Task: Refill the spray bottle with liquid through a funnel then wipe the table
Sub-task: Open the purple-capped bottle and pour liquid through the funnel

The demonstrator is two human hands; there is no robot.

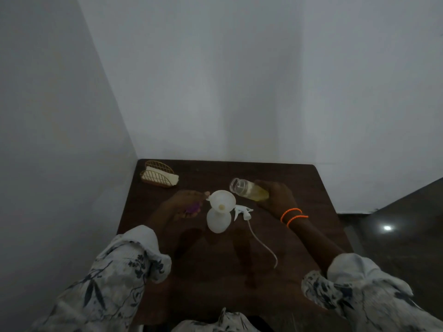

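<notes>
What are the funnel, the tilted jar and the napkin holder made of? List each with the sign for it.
Funnel: looks like matte white plastic; slightly translucent, moulded rim tab.
Jar: clear and glossy; the yellowish liquid shows through. Plastic or glass, cannot tell.
Napkin holder: seemingly gold-finished metal wire; thin curved bars with gaps.
</notes>
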